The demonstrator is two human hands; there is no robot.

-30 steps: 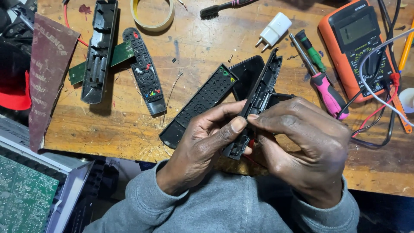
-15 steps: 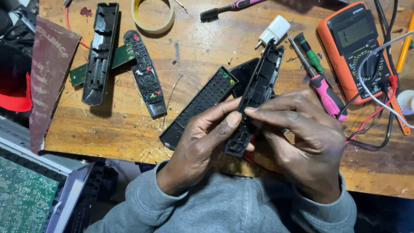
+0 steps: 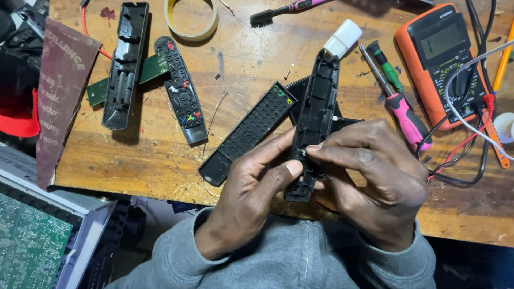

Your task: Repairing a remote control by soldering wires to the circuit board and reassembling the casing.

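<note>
Gripping the long black plastic remote-control shell (image 3: 313,123) by its lower end, above the tabletop's (image 3: 160,160) near edge, the left hand (image 3: 251,198) and right hand (image 3: 375,182) close their fingers (image 3: 284,168) around it. It looks light, stiff, thin-walled, likely brittle at the clips; the long side rails suit holding. Ribbed inside, it points toward the far edge.

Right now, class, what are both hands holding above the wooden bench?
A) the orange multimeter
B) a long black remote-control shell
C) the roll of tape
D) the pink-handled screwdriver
B: the left hand and right hand both grip the black remote-control shell, while the other three things lie untouched on the bench.
</note>
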